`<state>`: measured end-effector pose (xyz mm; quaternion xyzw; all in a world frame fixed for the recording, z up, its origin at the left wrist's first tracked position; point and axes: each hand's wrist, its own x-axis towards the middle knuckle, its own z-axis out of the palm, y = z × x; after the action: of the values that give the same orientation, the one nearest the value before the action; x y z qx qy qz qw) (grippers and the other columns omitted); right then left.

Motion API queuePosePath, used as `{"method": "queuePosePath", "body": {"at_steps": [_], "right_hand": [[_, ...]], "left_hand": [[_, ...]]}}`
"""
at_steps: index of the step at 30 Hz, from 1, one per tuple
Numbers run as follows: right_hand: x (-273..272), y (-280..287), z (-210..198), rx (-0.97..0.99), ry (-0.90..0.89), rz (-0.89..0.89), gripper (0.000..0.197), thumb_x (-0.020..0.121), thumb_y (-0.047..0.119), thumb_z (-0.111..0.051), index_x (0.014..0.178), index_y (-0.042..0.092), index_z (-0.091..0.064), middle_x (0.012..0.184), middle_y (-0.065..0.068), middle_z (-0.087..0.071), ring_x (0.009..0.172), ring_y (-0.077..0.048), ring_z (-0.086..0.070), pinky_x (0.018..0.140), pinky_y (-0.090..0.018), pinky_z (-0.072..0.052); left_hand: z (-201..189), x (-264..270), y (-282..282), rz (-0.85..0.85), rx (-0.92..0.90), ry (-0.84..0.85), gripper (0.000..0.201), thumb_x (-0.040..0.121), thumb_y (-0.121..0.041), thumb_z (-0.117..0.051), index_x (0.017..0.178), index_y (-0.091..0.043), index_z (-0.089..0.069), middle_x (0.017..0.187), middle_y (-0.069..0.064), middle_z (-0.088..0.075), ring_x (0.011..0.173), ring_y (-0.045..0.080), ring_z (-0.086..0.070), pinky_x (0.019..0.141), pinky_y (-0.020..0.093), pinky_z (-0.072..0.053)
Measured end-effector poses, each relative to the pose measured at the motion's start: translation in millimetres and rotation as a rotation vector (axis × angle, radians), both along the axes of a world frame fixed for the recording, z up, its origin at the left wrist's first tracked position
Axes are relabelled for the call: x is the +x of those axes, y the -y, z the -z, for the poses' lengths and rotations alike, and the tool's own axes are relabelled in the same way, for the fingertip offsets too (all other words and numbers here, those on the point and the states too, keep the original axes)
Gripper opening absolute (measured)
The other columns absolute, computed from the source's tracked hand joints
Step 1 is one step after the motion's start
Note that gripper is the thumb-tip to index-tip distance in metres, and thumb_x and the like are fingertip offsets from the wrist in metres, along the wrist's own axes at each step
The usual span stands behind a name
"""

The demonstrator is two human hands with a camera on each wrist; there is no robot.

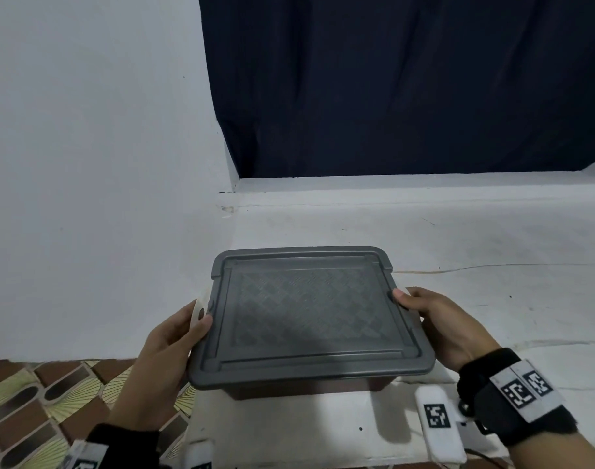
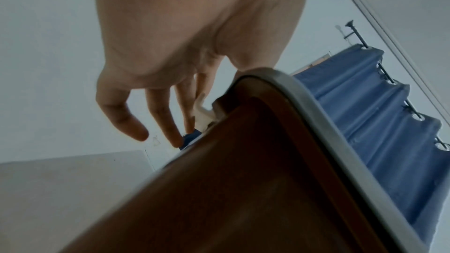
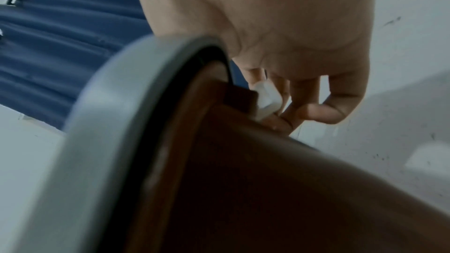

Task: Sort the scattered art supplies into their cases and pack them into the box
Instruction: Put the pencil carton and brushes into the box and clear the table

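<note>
**Box held at both short sides, lid fitted**

At the left side of the box (image 1: 309,390), the left hand (image 1: 160,353) grips the edge: thumb on the grey lid (image 1: 306,316), the white latch (image 1: 198,312) against the thumb. In the left wrist view the fingers (image 2: 160,114) hang loosely curled beside the brown wall, just beside the latch; contact with the wall cannot be told. At the right side of the box, the right hand (image 1: 438,326) grips likewise: thumb on the lid rim, fingers (image 3: 324,111) curled under at the second white latch (image 3: 266,97). The box, closed by the lid, is over a white surface (image 1: 458,238). Behind the box hangs a dark blue curtain (image 1: 391,82). Left of the box lies a patterned mat (image 1: 35,407). Both wrists carry black bands with 2 printed marker tags visible on the right one (image 1: 523,390).
</note>
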<state>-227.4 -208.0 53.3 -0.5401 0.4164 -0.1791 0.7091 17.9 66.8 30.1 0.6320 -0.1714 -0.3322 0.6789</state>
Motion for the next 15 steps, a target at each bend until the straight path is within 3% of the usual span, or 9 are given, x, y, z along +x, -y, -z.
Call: {"method": "queuePosePath", "body": {"at_steps": [4,7,11,13,15], "right_hand": [[6,0,3,-0.095,-0.056,0.074,0.018,0.091,0.024,-0.067,0.097,0.007,-0.061,0.096,-0.016,-0.072,0.086,-0.032,-0.068,0.094,-0.058,-0.049],[15,-12,10,-0.34,-0.162,0.152,0.015,0.095,0.028,-0.06,0.101,0.014,-0.056,0.101,-0.015,-0.068,0.09,-0.031,-0.065,0.087,-0.051,-0.052],[16,-22,7,-0.687,-0.264,0.171,0.011,0.096,0.025,-0.056,0.105,0.02,-0.051,0.091,-0.006,-0.064,0.08,-0.016,-0.059,0.064,-0.027,-0.042],[16,-24,4,-0.796,-0.307,0.158,0.011,0.096,0.022,-0.056,0.106,0.021,-0.053,0.088,-0.002,-0.064,0.077,-0.012,-0.058,0.062,-0.028,-0.039],[16,-26,2,-0.878,-0.374,0.149,0.011,0.095,0.023,-0.056,0.106,0.024,-0.053,0.087,0.0,-0.064,0.078,-0.02,-0.058,0.068,-0.032,-0.041]], "left_hand": [[3,4,1,-0.004,-0.045,0.039,0.037,0.101,-0.014,-0.049,0.136,-0.021,-0.06,0.128,0.009,-0.067,0.118,0.033,-0.064,0.104,0.063,-0.042],[2,3,2,0.007,-0.071,0.078,0.039,0.101,-0.011,-0.049,0.137,-0.019,-0.058,0.129,0.006,-0.067,0.12,0.029,-0.063,0.108,0.059,-0.04],[1,-2,7,-0.057,-0.04,0.24,0.043,0.097,-0.018,-0.054,0.14,-0.022,-0.055,0.133,-0.01,-0.064,0.125,0.013,-0.059,0.111,0.048,-0.042],[3,-2,7,-0.039,0.041,0.367,0.051,0.094,-0.029,-0.053,0.144,-0.028,-0.049,0.142,-0.017,-0.054,0.134,0.005,-0.049,0.115,0.04,-0.039],[1,-1,6,0.027,0.101,0.466,0.054,0.093,-0.035,-0.052,0.146,-0.036,-0.043,0.149,-0.027,-0.039,0.137,-0.012,-0.035,0.113,0.022,-0.034]]}}
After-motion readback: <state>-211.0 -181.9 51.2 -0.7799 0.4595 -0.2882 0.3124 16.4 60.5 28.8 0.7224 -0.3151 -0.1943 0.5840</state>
